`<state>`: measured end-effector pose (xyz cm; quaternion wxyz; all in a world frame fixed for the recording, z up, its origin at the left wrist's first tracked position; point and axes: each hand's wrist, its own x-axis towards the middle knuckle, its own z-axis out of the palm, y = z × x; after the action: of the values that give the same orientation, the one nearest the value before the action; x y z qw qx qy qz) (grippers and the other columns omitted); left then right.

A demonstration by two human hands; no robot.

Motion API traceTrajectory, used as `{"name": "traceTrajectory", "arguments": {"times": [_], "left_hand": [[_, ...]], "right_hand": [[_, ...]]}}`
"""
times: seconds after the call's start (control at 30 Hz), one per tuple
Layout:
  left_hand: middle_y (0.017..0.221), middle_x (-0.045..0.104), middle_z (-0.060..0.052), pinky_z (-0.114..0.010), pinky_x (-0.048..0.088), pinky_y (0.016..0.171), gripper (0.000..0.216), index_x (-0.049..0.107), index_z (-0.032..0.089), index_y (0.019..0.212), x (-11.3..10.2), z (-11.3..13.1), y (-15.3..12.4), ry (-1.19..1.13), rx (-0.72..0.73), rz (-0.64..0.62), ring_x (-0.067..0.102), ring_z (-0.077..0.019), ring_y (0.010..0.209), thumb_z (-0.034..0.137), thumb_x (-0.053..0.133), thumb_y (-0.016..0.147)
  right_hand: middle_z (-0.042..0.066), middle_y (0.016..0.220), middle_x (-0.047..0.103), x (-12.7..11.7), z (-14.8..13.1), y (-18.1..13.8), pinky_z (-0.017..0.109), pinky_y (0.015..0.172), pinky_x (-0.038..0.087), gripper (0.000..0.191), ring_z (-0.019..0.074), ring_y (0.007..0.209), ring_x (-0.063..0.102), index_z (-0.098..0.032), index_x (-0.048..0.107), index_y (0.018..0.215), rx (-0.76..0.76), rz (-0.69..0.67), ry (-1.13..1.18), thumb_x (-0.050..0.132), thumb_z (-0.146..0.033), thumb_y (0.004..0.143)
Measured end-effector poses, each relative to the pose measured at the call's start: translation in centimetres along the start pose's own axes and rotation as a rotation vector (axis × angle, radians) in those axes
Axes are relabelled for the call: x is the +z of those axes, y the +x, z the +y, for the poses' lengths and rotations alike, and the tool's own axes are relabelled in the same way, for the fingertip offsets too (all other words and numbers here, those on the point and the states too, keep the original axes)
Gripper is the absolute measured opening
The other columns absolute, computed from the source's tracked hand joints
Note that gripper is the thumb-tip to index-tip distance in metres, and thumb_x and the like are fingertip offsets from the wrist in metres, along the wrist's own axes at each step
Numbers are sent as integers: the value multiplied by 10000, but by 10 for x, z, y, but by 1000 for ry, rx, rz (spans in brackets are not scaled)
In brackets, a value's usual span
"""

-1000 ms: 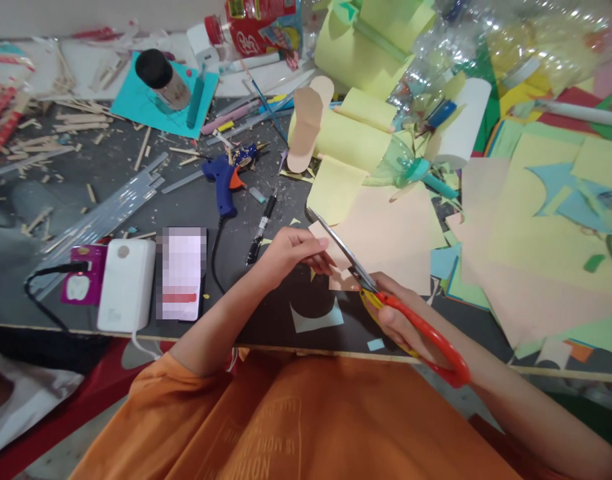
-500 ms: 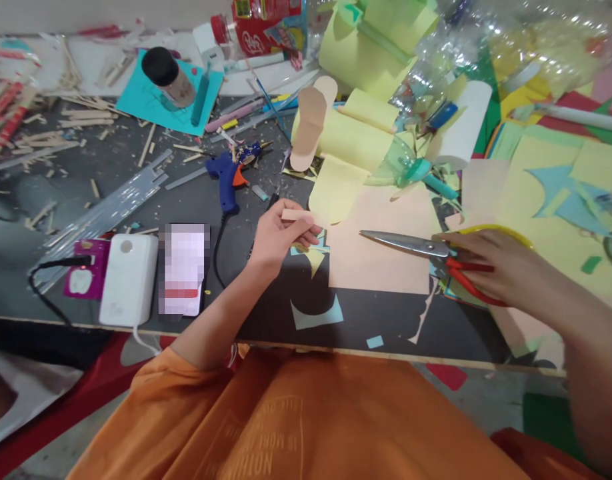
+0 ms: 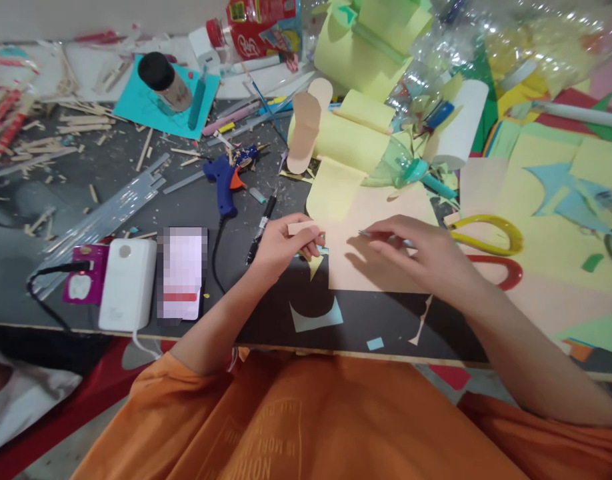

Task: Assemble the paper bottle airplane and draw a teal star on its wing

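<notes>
Left hand first: our thumb and fingers are pinching a small peach paper strip, up near the left edge of the big peach sheet. We'd say keep that pinch light and by the edge, since thin paper probably creases fast if we squeeze.

Right hand is loose, fingers half curled and not gripping anything we can see. It's over the scissors, handles out to the right and tip poking left. Can't tell if we're actually touching them. With the point aimed at our other hand, handling them from the handle end seems smartest.

Nearer us on the table, there's a curved blue scrap and a skinny peach offcut; best to keep those off the sheet. Left of our hands sits a pen, with a glue gun farther back.
</notes>
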<state>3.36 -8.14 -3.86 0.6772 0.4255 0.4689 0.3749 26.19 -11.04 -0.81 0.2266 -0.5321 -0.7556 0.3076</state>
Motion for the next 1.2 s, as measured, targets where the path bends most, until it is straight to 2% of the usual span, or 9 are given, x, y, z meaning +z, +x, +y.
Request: {"name": "traceTrajectory", "arguments": {"times": [0.1, 0.23, 0.47, 0.57, 0.63, 0.7, 0.83, 1.0, 1.2], "left_hand": [[577, 654, 25, -178, 470, 487, 217, 621, 163, 670, 1, -1, -2, 103, 7, -50, 563, -61, 464, 335, 749, 707], [547, 628, 30, -172, 448, 502, 145, 637, 164, 638, 1, -3, -2, 218, 4, -94, 552, -60, 476, 279, 686, 711], [566, 628, 28, -162, 443, 484, 193, 609, 170, 639, 0, -2, -1, 162, 32, -6, 534, -52, 469, 337, 669, 717], [570, 623, 26, -162, 450, 496, 205, 581, 176, 638, 0, -1, -2, 177, 88, 50, 529, -53, 478, 322, 671, 751], [571, 617, 29, -164, 448, 498, 215, 571, 179, 643, -1, -1, -2, 183, 117, 58, 527, -51, 475, 325, 667, 768], [577, 615, 32, -166, 446, 501, 218, 568, 180, 652, -2, -2, -2, 177, 139, 53, 530, -49, 472, 331, 658, 781], [578, 613, 32, -178, 445, 501, 217, 566, 186, 657, -4, -2, -1, 155, 163, 68, 533, -56, 473, 331, 634, 803], [582, 612, 29, -192, 456, 520, 252, 568, 194, 654, -3, 4, -4, 189, 181, 103, 539, -66, 487, 375, 639, 814], [575, 600, 26, -209, 444, 534, 281, 590, 198, 649, -4, 5, -6, 205, 250, 198, 523, -84, 513, 414, 650, 818]], "right_hand": [[31, 800, 708, 17, -8, 14, 274, 592, 496, 161, 148, 619, 617, -226, 615, 862, 94, -43, 192, 547, -361, 919], [-5, 685, 626, 24, -12, 25, 252, 564, 442, 138, 129, 588, 565, -219, 547, 775, 129, -113, 348, 549, -312, 877], [22, 746, 657, 16, -7, 32, 294, 606, 468, 154, 157, 643, 588, -221, 559, 762, 97, -105, 258, 537, -310, 885], [78, 967, 711, 2, 5, 37, 419, 825, 531, 147, 249, 902, 665, -247, 581, 813, -14, 38, 42, 536, -330, 925], [111, 1206, 683, -8, 18, 43, 526, 1051, 451, 61, 310, 1173, 621, -271, 597, 938, -52, 199, -140, 547, -305, 932], [131, 1352, 616, -16, 33, 49, 564, 1162, 353, 222, 339, 1342, 519, -287, 574, 1124, -17, 287, -291, 610, -295, 905], [171, 1460, 542, -21, 48, 63, 577, 1175, 351, 551, 358, 1398, 466, -238, 463, 1363, 108, 227, -382, 705, -333, 877], [199, 1451, 577, -21, 42, 72, 512, 1173, 385, 530, 345, 1379, 510, -158, 518, 1369, 195, 151, -362, 699, -193, 873], [155, 1454, 606, -38, 37, 60, 401, 1125, 471, 517, 280, 1333, 589, -156, 571, 1370, 201, 15, -173, 698, -216, 873]]}}
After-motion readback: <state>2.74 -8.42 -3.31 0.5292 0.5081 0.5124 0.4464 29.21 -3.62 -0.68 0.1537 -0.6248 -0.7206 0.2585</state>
